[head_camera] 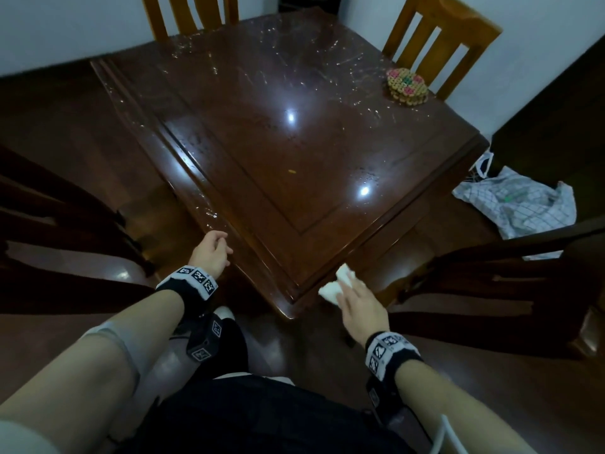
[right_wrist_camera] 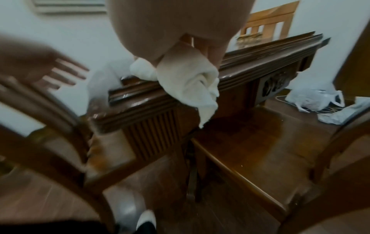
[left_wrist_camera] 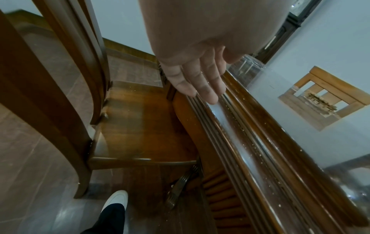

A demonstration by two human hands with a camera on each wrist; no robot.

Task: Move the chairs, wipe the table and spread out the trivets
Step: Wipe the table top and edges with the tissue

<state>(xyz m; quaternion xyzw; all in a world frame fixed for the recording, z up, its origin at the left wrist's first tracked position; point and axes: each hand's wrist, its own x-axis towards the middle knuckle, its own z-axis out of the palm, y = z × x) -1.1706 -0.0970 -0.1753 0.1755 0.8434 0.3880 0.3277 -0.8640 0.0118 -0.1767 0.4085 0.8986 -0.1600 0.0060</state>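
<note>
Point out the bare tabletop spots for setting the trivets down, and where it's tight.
The table is bare across its middle and along the left edge. The far right corner is taken by the stacked trivets. A small yellow crumb lies near the centre. The near corner is tight: right hand holds the white cloth there, left hand hangs beside it, dark chairs flanking.

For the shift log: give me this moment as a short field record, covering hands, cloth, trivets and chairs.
left hand: open, holds nothing, at the table edge
right hand: grips a white cloth at the table's near corner
trivets: stacked near the far right corner
dark chairs: pulled back on both sides
bag: on the floor, right
</note>
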